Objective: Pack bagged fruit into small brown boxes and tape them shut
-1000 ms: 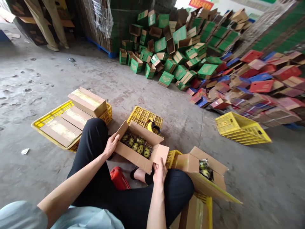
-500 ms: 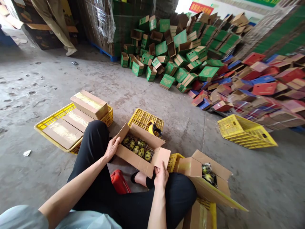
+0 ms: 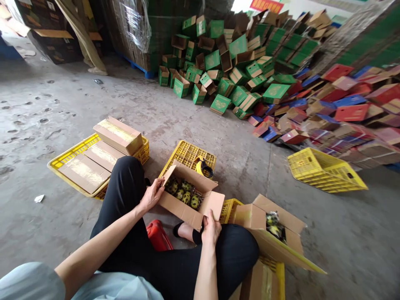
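My right hand (image 3: 211, 227): it grips the near right corner of the open box (image 3: 190, 198), thumb over the short end flap, fingers closed on the cardboard just above my right knee.
My left hand (image 3: 152, 195): it curls round the left end flap, fingers on its top edge, tilting it inward over the fruit.
Where the box sits: across my lap, between my knees, its far side just before the yellow crate (image 3: 189, 154) on the floor.
What it carries: wrapped green-and-dark fruit (image 3: 185, 195) in close rows; the long flaps stand up.
Step, as I judge it: the box is filled and I am at the start of shutting it, end flaps first.
Next move, as I judge it: press both end flaps flat, lay the long flaps over them, keep one hand on the seam and reach for the tape dispenser (image 3: 203, 168) at the crate's near right edge.
Right of my knee: a second open box (image 3: 268, 233) tilted on its side, fruit showing inside.
Left, on the floor: a flat yellow tray (image 3: 67, 156) bearing sealed boxes (image 3: 118, 135).
Far side: heaps of green boxes (image 3: 218, 66) and red and blue ones (image 3: 340, 108).
Hard to tell: the fruit's kind, the box's underside, the red thing (image 3: 158, 235) under my legs, and my right fingertips behind the corner.
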`<action>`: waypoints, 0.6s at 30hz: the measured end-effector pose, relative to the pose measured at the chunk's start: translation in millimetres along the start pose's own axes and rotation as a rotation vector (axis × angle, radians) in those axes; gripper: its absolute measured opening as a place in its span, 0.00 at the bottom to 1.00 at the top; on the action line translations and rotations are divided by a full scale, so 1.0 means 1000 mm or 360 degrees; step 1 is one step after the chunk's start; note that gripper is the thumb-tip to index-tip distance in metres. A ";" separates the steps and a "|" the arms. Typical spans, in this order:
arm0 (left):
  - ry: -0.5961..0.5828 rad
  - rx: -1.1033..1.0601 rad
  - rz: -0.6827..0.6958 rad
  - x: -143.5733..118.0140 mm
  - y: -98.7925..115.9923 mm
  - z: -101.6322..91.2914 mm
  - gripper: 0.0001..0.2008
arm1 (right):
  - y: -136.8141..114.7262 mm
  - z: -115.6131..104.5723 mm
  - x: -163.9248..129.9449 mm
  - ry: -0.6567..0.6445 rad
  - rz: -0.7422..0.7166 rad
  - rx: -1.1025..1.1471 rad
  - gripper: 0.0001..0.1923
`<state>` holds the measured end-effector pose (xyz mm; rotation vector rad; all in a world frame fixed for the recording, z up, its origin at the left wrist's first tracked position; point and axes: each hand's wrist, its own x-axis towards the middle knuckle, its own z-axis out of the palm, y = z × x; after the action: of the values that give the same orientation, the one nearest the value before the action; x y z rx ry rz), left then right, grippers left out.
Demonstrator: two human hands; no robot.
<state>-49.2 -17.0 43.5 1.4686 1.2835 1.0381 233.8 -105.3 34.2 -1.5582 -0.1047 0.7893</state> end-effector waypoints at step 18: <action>0.0007 0.0505 0.0349 -0.004 -0.020 0.009 0.21 | -0.010 -0.003 -0.021 -0.0245 -0.0473 -0.0694 0.40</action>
<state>-45.3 -20.9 21.8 1.8826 1.3580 1.0091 223.9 -116.7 51.7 -1.8313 -0.6426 0.6752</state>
